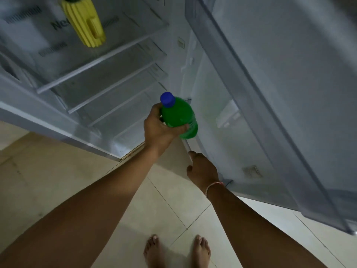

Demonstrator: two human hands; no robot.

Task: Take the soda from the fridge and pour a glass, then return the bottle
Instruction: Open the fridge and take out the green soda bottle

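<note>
A green soda bottle (178,118) with a blue cap is held upright in front of the open fridge (108,74), at the gap between its lower shelves and the door. My left hand (160,128) grips the bottle around its body from the left. My right hand (202,169) is lower and nearer, its fingers curled round the bottom edge of the open fridge door (270,113). No glass is in view.
A yellow ribbed jug (85,20) stands on an upper fridge shelf. Several glass shelves below it are bare. The door's clear rack (260,93) juts out at right. Pale floor tiles (58,180) and my bare feet (177,250) lie below.
</note>
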